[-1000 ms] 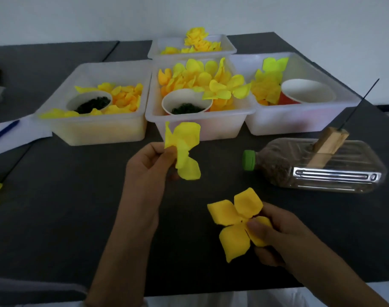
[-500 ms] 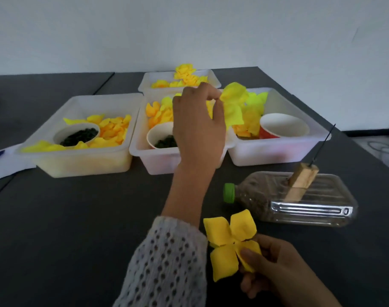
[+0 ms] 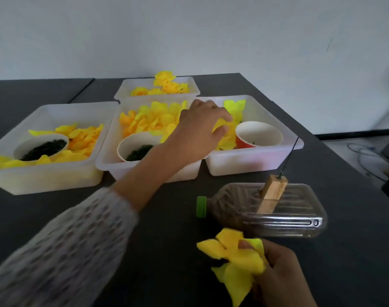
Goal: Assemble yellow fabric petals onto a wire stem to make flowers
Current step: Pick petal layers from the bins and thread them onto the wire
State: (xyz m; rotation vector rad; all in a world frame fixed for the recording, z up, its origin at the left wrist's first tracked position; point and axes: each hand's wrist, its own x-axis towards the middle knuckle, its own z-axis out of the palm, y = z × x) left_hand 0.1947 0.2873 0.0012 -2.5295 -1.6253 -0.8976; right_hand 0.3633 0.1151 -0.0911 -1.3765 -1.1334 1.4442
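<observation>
My right hand [image 3: 282, 273] sits low at the front right, shut on a yellow four-lobed fabric petal piece [image 3: 235, 255]. My left hand [image 3: 198, 131] reaches far forward over the right-hand white tray [image 3: 255, 162], fingers curled down on the light yellow petals [image 3: 234, 107] there. Whether it grips one is hidden by the hand. A thin dark wire stem [image 3: 289, 156] stands slanted in a wooden block [image 3: 273, 191], which rests on a clear plastic bottle [image 3: 277, 209] lying on its side.
A left tray [image 3: 54, 109] and a middle tray [image 3: 109, 162] hold yellow petals and white cups of dark bits [image 3: 45, 148] [image 3: 139, 151]. A red paper cup [image 3: 259, 134] stands in the right tray. A fourth tray [image 3: 189, 82] is behind. Dark table, with cables on the floor at right.
My left hand carried a light yellow petal piece from in front of me out to the right tray and lowered over it. My right hand stayed put with its petal piece.
</observation>
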